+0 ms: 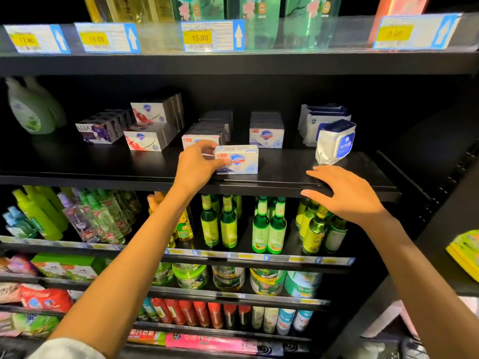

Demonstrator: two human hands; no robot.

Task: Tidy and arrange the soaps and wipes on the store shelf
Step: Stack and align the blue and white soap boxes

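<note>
My left hand [198, 164] grips a white soap box with a blue shield logo [239, 159] by its left end, near the front of the black shelf [103, 164]. Behind it stands a row of similar soap boxes [204, 133] and a second stack [266, 132]. Further left are red-and-white soap boxes [149, 126] and purple soap boxes [99, 132]. A white wipes pack [334, 142] leans at the right, in front of more wipes packs [321, 117]. My right hand [342, 190] rests open on the shelf's front edge, just below that pack.
A green bottle [32, 110] stands at the shelf's far left. Price labels [212, 36] line the shelf above. Below are green glass bottles [269, 226], spray bottles [93, 216], jars and cans. A yellow-green pack [465, 251] lies on a unit to the right.
</note>
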